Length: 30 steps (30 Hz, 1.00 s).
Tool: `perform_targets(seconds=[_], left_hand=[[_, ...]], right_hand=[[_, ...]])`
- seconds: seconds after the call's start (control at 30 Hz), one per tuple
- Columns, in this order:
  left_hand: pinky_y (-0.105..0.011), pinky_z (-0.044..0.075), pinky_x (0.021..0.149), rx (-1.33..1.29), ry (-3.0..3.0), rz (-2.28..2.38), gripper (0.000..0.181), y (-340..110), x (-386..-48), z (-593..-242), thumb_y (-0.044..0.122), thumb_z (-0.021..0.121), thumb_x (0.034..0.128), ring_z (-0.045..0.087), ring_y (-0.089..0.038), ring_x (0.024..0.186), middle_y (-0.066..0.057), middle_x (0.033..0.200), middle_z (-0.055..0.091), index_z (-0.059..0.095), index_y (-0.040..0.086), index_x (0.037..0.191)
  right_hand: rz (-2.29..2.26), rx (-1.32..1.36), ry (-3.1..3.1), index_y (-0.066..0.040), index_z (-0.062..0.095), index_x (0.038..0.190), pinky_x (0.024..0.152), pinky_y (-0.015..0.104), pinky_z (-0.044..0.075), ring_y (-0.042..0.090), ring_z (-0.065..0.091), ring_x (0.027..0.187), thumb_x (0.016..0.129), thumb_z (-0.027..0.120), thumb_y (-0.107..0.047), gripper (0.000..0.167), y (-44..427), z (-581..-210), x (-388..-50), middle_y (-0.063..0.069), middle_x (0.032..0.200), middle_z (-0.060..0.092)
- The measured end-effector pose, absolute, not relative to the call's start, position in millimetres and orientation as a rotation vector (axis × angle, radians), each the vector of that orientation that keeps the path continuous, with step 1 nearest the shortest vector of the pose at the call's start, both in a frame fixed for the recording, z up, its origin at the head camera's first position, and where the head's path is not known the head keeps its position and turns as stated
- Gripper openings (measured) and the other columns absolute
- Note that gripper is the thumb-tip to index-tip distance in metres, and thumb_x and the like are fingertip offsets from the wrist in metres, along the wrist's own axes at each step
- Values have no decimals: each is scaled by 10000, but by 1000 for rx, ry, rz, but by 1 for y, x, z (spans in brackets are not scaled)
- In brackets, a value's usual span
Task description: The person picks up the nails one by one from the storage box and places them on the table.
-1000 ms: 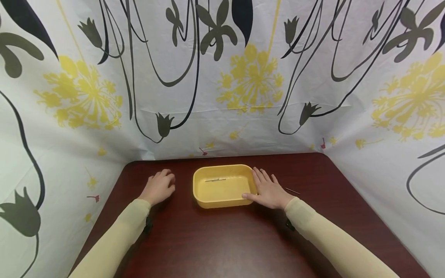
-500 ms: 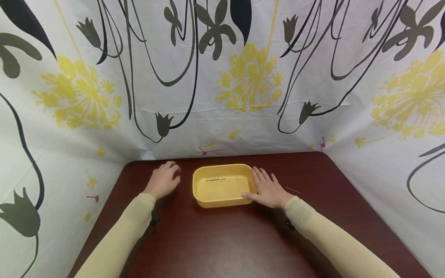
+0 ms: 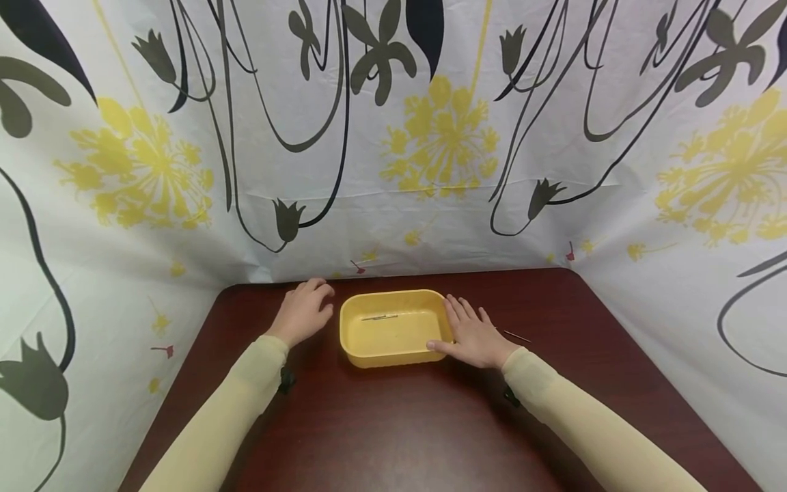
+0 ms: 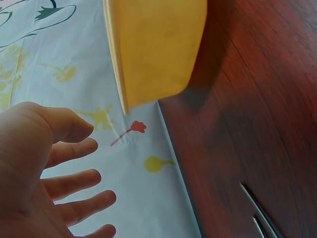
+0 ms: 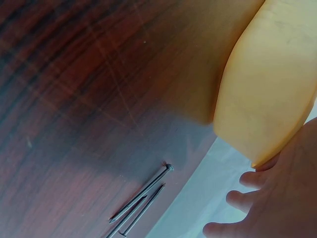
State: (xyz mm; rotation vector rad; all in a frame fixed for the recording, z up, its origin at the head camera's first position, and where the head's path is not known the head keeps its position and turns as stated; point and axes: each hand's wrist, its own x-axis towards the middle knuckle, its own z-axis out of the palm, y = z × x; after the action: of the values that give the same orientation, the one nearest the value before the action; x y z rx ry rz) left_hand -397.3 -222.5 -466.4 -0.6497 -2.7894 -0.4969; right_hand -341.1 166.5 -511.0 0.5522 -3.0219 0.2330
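Observation:
A shallow yellow plastic tray stands on the table, with thin metal nails lying inside near its far wall. My right hand rests on the tray's right rim, fingers straight and thumb over the near edge. To the left of the tray, my left hand hovers with loosely bent fingers, holding nothing and apart from the tray wall. In the left wrist view, loose nails lie on the table. Several nails lie beside the right hand in the right wrist view.
The dark reddish-brown table has rounded far corners. White cloth with flower prints hangs behind it and along both sides. One thin nail shows on the table just right of the right hand.
My left hand has moved right and slightly away from me, closer to the tray's left side. The right hand and the tray stay in place.

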Motion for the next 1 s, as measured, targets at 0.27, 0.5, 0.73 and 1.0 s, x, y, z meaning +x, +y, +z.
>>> perform_targets(seconds=[0.27,0.5,0.73,1.0], left_hand=[[-575,415,996,-697,-2771,-495,252,-209,-399,-463,234,653,955,534,-336,1203,-105,1316,572,698,126,1178],[-564,426,988,-742,-2749,-456,221,-197,-399,-463,206,661,947,545,-317,1179,-96,1284,583,709,131,1150],[-542,431,969,-777,-2758,-429,220,-186,-399,-459,181,640,956,539,-310,1150,-89,1261,580,705,127,1159],[-492,452,926,-843,-2783,-391,235,-175,-400,-457,180,622,961,546,-282,1088,-63,1168,600,723,114,1163]], right_hand=[[230,550,-3025,-43,113,1614,1126,680,167,376,154,1510,838,293,-900,1170,166,-510,-341,121,1677,71],[228,557,-3018,-40,122,1613,1119,687,175,385,166,1506,837,298,-900,1172,166,-510,-341,145,1672,108],[232,548,-3015,-41,128,1612,1122,680,179,385,181,1502,835,304,-901,1173,165,-510,-340,138,1672,109],[235,549,-3014,-42,128,1612,1122,681,176,377,178,1504,837,302,-900,1170,166,-511,-341,139,1671,113]])
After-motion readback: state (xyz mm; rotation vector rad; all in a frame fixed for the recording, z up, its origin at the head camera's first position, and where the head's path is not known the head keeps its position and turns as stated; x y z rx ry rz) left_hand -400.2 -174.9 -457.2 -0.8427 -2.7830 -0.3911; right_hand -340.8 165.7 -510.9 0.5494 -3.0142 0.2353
